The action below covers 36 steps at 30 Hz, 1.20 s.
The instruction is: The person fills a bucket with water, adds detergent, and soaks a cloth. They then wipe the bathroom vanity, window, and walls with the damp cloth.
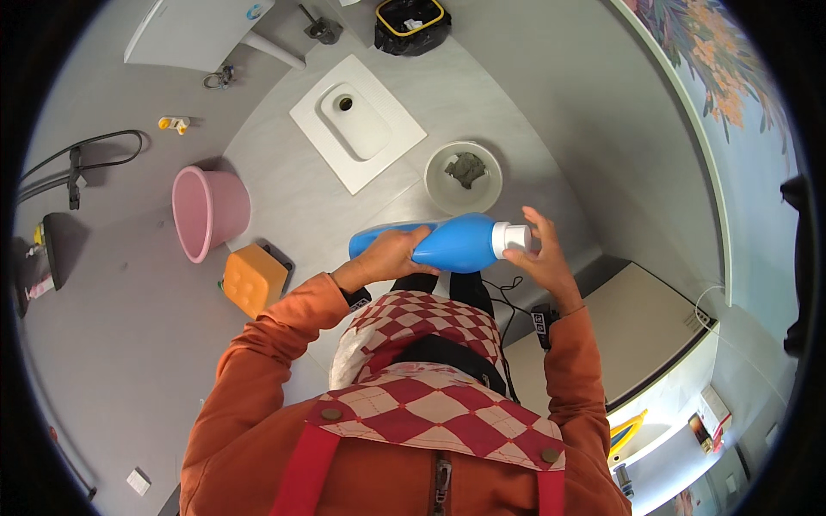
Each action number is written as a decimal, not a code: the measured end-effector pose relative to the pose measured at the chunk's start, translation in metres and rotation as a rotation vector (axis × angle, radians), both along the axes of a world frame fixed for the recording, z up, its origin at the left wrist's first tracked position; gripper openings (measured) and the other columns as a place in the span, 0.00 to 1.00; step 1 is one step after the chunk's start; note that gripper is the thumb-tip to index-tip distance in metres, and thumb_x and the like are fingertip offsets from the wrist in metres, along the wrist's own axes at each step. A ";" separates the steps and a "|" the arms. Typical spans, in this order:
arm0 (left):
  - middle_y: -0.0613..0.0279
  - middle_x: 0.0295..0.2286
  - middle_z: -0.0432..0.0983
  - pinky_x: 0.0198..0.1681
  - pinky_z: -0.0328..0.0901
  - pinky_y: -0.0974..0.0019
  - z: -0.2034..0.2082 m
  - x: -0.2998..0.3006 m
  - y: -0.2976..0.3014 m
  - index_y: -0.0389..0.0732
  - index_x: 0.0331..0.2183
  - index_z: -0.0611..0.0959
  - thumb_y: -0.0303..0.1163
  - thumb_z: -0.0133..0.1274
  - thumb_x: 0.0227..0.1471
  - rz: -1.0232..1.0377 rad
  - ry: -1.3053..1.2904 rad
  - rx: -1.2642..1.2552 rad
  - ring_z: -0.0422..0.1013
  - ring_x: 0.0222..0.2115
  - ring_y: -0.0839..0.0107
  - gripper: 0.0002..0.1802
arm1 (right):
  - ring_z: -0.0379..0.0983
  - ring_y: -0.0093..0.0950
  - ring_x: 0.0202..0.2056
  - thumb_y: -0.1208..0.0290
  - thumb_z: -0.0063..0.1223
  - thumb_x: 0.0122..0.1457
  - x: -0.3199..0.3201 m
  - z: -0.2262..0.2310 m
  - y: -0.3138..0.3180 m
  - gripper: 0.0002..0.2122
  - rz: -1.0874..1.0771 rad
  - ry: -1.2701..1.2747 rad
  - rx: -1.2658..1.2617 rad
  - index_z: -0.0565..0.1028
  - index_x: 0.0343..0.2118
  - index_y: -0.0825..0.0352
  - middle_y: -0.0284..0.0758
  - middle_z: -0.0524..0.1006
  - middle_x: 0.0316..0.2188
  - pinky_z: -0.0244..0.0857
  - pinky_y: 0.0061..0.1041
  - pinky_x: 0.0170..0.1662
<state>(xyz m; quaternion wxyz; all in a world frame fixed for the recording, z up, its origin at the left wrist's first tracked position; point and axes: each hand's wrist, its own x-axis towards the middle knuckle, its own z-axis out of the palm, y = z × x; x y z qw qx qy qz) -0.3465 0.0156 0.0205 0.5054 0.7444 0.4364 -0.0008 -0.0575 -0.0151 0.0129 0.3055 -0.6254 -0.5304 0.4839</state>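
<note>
A large blue bottle (460,243) with a white cap (513,239) lies sideways in front of my body, its cap end to the right. My left hand (394,255) is wrapped round the bottle's middle, thumb on top. At the cap, my right hand (547,258) has its fingers spread; the thumb is against the cap's near edge and the other fingers stand apart from it. Below the bottle hangs my red-and-cream checked apron (439,413). Just beyond the bottle stands a white bucket (437,193) with a dark grey cloth (465,169) in it.
A white squat toilet (391,138) is set in the floor ahead. At the left are a pink bucket (228,209) and an orange stool (255,279). A black-lined bin (423,41) and a toilet brush (323,31) stand far off. A beige-topped unit (628,318) is at the right.
</note>
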 end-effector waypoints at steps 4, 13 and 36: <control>0.50 0.23 0.74 0.29 0.64 0.55 -0.004 0.001 0.000 0.41 0.34 0.69 0.48 0.62 0.37 -0.043 0.033 0.015 0.71 0.29 0.49 0.28 | 0.70 0.35 0.38 0.59 0.60 0.47 -0.003 -0.007 0.011 0.23 0.010 -0.103 -0.624 0.68 0.45 0.65 0.44 0.70 0.40 0.64 0.29 0.40; 0.51 0.27 0.75 0.33 0.65 0.57 -0.019 -0.021 0.003 0.41 0.36 0.70 0.46 0.62 0.38 -0.024 -0.024 -0.048 0.71 0.31 0.51 0.28 | 0.65 0.33 0.45 0.79 0.56 0.46 0.008 0.000 0.012 0.16 0.294 0.153 -0.060 0.71 0.40 0.62 0.35 0.66 0.42 0.62 0.28 0.45; 0.44 0.29 0.76 0.34 0.68 0.55 -0.142 0.022 0.040 0.34 0.37 0.72 0.51 0.61 0.37 0.055 0.670 0.083 0.73 0.31 0.50 0.33 | 0.68 0.36 0.42 0.78 0.60 0.41 0.067 -0.029 -0.061 0.22 -0.097 -0.150 -0.033 0.71 0.43 0.58 0.35 0.69 0.40 0.64 0.31 0.43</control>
